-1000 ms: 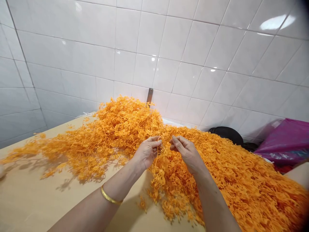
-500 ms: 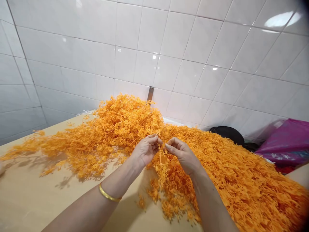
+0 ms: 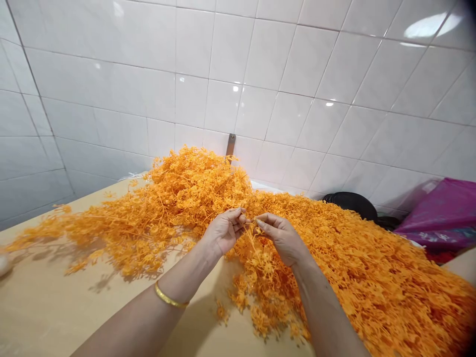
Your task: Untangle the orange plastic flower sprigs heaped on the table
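My left hand (image 3: 223, 232), with a gold bangle (image 3: 169, 296) at the wrist, pinches the upper end of an orange plastic flower sprig (image 3: 256, 253). Close on its right, the thumb and forefinger of my right hand (image 3: 280, 235) are pressed together at the same sprig's top. The sprig hangs below the fingertips over more orange flowers. Behind my left hand rises a loose heap of long-stemmed orange sprigs (image 3: 193, 181). To the right spreads a denser pile of orange plastic flower pieces (image 3: 357, 263), partly behind my right forearm.
Everything lies on a light wooden table (image 3: 122, 312) against a white tiled wall (image 3: 230, 54). A metal strip (image 3: 230, 146) stands at the wall. Stacked black discs (image 3: 351, 206) and a purple bag (image 3: 442, 213) sit at the back right. A pale round object (image 3: 3, 264) shows at the left edge.
The hanging sprig has swung slightly to the right and its stem is more slanted. Both hands stay nearly in place, still pinching. The view has shifted a little.
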Demonstrator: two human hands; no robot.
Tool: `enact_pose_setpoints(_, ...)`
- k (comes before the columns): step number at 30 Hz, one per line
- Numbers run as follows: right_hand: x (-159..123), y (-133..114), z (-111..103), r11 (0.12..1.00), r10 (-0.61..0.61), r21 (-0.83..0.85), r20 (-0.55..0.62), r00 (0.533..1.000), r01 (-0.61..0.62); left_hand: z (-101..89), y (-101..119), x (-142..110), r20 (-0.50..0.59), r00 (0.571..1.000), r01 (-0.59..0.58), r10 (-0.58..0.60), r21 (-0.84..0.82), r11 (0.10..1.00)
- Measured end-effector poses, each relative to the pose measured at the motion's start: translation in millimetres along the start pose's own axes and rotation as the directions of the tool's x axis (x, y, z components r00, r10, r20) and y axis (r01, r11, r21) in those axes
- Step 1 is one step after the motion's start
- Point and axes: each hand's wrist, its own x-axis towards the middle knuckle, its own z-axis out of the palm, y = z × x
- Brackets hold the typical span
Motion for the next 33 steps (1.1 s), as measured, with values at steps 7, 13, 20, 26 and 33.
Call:
enact_pose_setpoints(7, 0, 0, 4, 0.998, 0.061, 0.034, 0.015, 0.998, -0.061, -0.6, 0, 1, -0.038, 0.998, -0.047, 0.046, -0.014, 0.999)
enact_pose_setpoints(13, 1, 5, 7, 0.994, -0.015, -0.11, 0.057, 0.998, 0.021, -2.6, -3, 3, -0.009, 0.998, -0.061, 0.06, -0.04, 0.997)
enact_pose_setpoints(20, 5, 14, 4, 0.995, -0.082, -0.069, -0.041, 0.996, 0.079, -0.1, -3, 2, -0.01, 0.999, -0.035, 0.034, -0.111, 0.993)
enact_pose_setpoints(26, 8, 15, -6, 1.0, -0.008, -0.021, -0.148, 0.989, 0.005, -0.3, -7, 3, -0.047, 0.999, -0.025, 0.019, -0.13, 0.991)
enact_pose_setpoints(33, 13, 18, -19, 0.987, 0.041, 0.157, -0.485, 0.874, 0.041, 2.3, -9, 0, -0.027, 0.999, -0.029, 0.026, -0.116, 0.993)
